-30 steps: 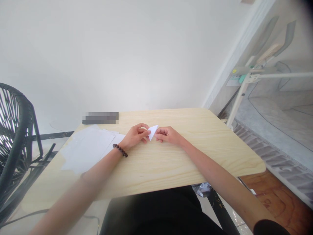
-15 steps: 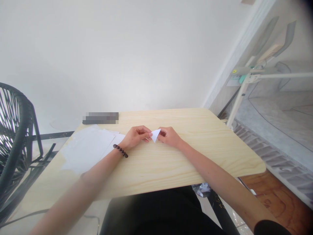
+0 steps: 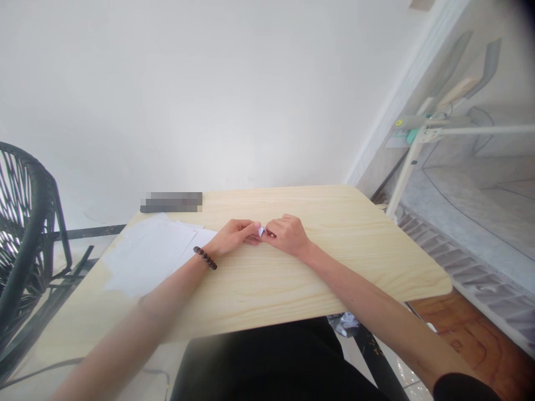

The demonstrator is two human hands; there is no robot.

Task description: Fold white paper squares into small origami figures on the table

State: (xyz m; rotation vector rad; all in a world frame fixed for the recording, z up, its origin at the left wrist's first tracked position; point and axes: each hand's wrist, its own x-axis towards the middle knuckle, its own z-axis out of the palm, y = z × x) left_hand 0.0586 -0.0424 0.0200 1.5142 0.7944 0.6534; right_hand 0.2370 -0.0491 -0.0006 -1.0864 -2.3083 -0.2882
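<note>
White paper [image 3: 262, 231] in left hand [image 3: 233, 235] is well inside table [image 3: 368, 239] edges.

Bright, soft light, blurred edges

The small piece of white paper [image 3: 262, 231] is located slightly below the centre of the frame. It is held between the left fingers [image 3: 253, 226] and the right fingers [image 3: 272, 225], which cover most of it; only a narrow, pointed part remains visible.
</note>
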